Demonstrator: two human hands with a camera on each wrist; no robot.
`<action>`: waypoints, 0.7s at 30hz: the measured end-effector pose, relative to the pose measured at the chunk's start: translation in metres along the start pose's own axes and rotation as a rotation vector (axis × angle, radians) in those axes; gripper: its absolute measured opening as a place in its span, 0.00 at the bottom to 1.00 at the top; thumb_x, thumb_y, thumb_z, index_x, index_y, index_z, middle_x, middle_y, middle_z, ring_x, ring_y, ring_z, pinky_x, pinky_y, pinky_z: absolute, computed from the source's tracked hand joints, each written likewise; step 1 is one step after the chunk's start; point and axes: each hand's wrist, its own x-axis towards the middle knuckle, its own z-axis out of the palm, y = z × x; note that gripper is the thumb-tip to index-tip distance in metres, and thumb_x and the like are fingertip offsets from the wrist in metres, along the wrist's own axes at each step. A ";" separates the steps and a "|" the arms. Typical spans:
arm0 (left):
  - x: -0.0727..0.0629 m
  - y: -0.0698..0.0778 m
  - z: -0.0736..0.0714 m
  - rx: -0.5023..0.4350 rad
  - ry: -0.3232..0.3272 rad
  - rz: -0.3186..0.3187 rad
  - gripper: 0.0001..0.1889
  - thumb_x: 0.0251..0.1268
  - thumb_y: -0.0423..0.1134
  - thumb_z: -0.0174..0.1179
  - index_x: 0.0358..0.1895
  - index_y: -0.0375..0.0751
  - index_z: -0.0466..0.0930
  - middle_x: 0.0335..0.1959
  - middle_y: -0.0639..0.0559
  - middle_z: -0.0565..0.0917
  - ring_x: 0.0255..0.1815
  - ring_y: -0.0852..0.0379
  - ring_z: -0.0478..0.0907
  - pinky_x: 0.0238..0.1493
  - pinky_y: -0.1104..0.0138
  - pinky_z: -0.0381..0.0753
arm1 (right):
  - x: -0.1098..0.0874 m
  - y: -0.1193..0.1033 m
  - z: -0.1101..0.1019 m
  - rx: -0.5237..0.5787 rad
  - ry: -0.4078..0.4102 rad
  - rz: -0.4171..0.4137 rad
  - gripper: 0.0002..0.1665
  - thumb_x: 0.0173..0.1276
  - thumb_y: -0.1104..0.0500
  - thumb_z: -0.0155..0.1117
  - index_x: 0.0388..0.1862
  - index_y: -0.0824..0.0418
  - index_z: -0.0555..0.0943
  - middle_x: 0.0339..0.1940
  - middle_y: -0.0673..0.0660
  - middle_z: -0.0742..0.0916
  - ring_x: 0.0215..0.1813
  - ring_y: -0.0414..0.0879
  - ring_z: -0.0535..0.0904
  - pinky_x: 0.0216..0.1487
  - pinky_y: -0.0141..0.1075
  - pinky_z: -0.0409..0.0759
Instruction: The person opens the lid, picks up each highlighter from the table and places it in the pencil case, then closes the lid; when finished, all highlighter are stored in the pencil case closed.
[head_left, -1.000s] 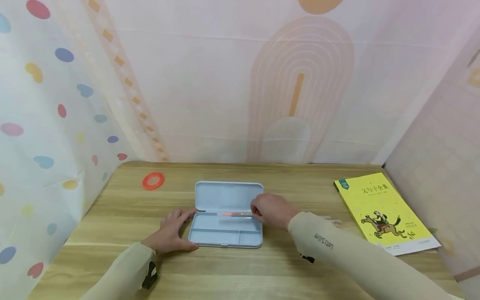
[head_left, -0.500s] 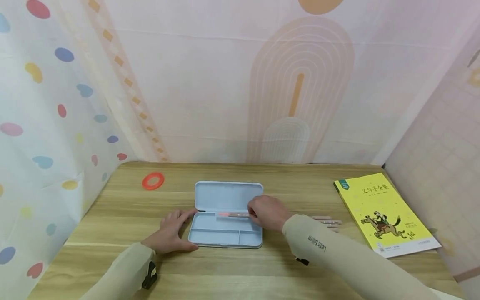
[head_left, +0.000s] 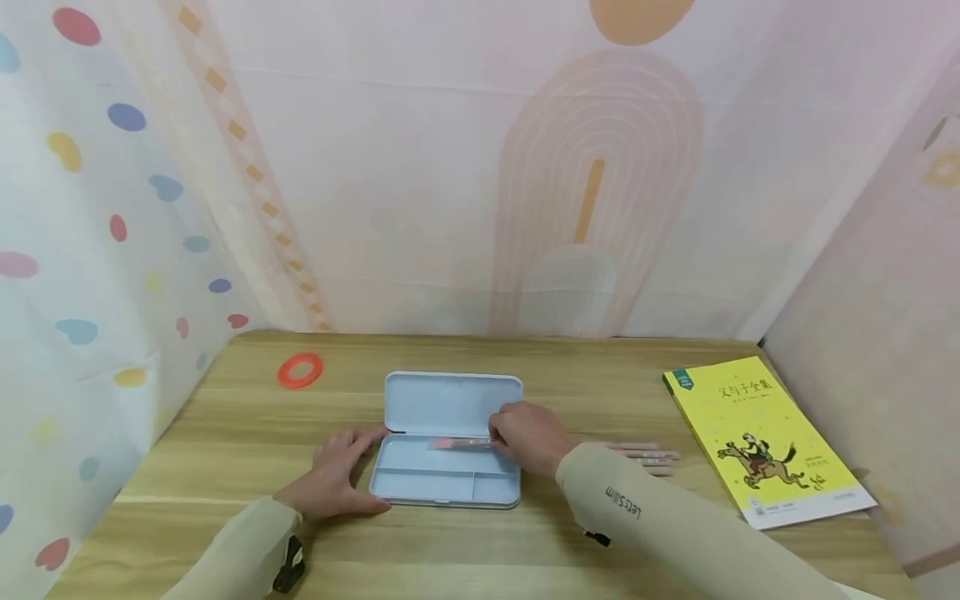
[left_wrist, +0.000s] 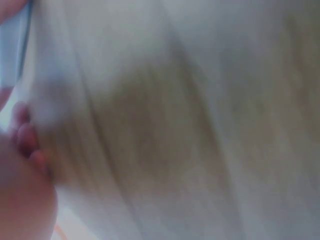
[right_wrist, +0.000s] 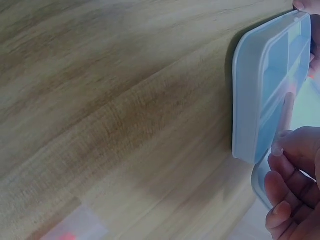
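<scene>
A pale blue pencil case (head_left: 423,483) lies with its lid (head_left: 453,404) laid back, its tray split into a long rear section and two front ones. My left hand (head_left: 333,479) steadies the case's left end, thumb at the front corner and index finger by the hinge. My right hand (head_left: 532,437) pinches a slim pink-tipped pen (head_left: 459,443) by its right end. The pen, apparently in a clear sleeve, is held lengthwise over the rear section. In the right wrist view, thumb and index finger grip the pen (right_wrist: 286,112), the other fingers curled below.
Several similar slim pens (head_left: 652,457) lie to the right of the case, partly behind the right sleeve. Farther right is a yellow book (head_left: 765,442). A red ring (head_left: 301,370), like a tape roll, lies at the back left. Patterned cloth (head_left: 420,208) hangs behind the wooden table (head_left: 450,554).
My right hand has shifted slightly left with the pen, uncovering more of the pens on the table. The left hand stays at the case. The head view has tilted slightly up.
</scene>
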 end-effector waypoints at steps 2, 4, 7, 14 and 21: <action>-0.001 0.000 -0.001 -0.002 -0.004 -0.007 0.53 0.41 0.61 0.75 0.72 0.45 0.64 0.46 0.51 0.69 0.46 0.54 0.60 0.46 0.60 0.56 | 0.000 -0.001 0.001 -0.008 0.018 0.001 0.06 0.66 0.58 0.68 0.28 0.54 0.82 0.27 0.46 0.81 0.29 0.38 0.70 0.32 0.30 0.72; -0.001 0.000 -0.001 0.004 -0.004 -0.011 0.52 0.41 0.62 0.75 0.72 0.46 0.63 0.46 0.51 0.69 0.46 0.53 0.60 0.46 0.60 0.56 | 0.000 -0.002 0.002 -0.016 0.031 0.002 0.06 0.66 0.58 0.68 0.28 0.54 0.82 0.27 0.46 0.81 0.29 0.38 0.70 0.32 0.30 0.72; -0.001 0.000 0.000 0.008 -0.007 -0.015 0.52 0.41 0.62 0.75 0.72 0.46 0.63 0.47 0.50 0.69 0.47 0.53 0.61 0.46 0.60 0.56 | 0.000 -0.002 0.003 -0.024 0.040 0.005 0.06 0.65 0.58 0.69 0.28 0.53 0.82 0.28 0.46 0.81 0.29 0.38 0.71 0.32 0.30 0.72; 0.000 0.001 0.000 0.007 -0.016 -0.020 0.53 0.41 0.62 0.75 0.72 0.44 0.64 0.45 0.51 0.68 0.45 0.54 0.60 0.46 0.60 0.56 | 0.000 -0.001 0.005 -0.028 0.046 0.001 0.06 0.65 0.58 0.69 0.29 0.53 0.82 0.28 0.46 0.81 0.30 0.39 0.71 0.32 0.31 0.73; -0.001 0.002 -0.001 0.004 -0.010 -0.016 0.53 0.41 0.61 0.75 0.72 0.43 0.64 0.44 0.51 0.68 0.44 0.54 0.60 0.45 0.60 0.55 | -0.001 0.000 0.007 -0.041 0.045 -0.013 0.06 0.66 0.59 0.69 0.29 0.52 0.81 0.30 0.46 0.82 0.32 0.40 0.73 0.33 0.31 0.74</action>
